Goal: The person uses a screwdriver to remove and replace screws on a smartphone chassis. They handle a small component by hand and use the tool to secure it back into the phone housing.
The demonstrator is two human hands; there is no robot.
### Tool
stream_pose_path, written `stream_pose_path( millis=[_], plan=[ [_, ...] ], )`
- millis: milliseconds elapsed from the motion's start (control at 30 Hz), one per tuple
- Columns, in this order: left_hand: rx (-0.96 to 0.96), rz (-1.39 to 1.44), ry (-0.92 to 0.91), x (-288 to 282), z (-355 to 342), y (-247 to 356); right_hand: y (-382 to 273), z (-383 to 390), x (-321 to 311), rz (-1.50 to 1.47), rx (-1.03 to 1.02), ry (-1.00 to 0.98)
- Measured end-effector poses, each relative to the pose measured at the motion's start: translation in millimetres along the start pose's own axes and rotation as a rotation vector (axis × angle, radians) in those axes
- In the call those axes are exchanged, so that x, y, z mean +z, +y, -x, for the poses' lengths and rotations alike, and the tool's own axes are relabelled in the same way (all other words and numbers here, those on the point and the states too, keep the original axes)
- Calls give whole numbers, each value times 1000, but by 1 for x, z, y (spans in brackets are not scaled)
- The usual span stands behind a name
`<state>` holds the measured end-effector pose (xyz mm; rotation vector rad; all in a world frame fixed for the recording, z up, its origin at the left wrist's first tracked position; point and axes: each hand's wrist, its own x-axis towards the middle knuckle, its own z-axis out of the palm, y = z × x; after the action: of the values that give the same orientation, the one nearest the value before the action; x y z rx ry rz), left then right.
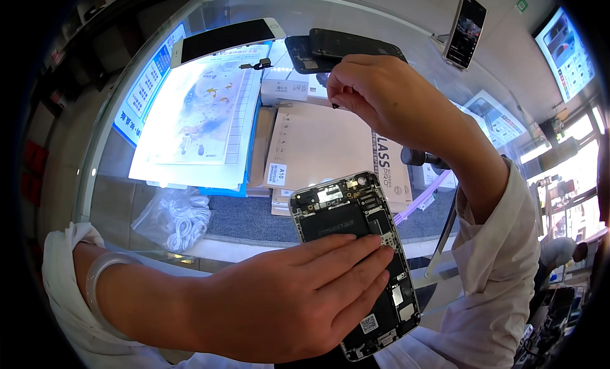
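A clear plastic bag (pixel 147 215) with white cables (pixel 187 226) inside lies beyond and left of the left hand's (pixel 298 296) fingers, which rest close together across an opened phone (pixel 398 267). Its case holds a black battery (pixel 335 221) and exposed circuitry. Farther off, the right hand's (pixel 387 89) fingers pinch a tiny dark piece (pixel 335 106) above a tan box (pixel 321 137).

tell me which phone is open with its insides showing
The phone under the left hand: its circuit board and battery are bare, whereas the white-framed one and the propped-up one show front screens.
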<state>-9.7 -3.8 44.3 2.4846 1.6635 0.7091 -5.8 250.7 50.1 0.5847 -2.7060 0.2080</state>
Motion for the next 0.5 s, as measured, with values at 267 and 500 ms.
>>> stream_pose_path(
  millis=[267, 500],
  plan=[
    [-2, -9, 0, 1, 0, 0, 2, 0, 1, 9, -33, 1],
    [-13, 7, 9, 2, 0, 1, 2, -1, 0, 16, -27, -7]
  ],
)
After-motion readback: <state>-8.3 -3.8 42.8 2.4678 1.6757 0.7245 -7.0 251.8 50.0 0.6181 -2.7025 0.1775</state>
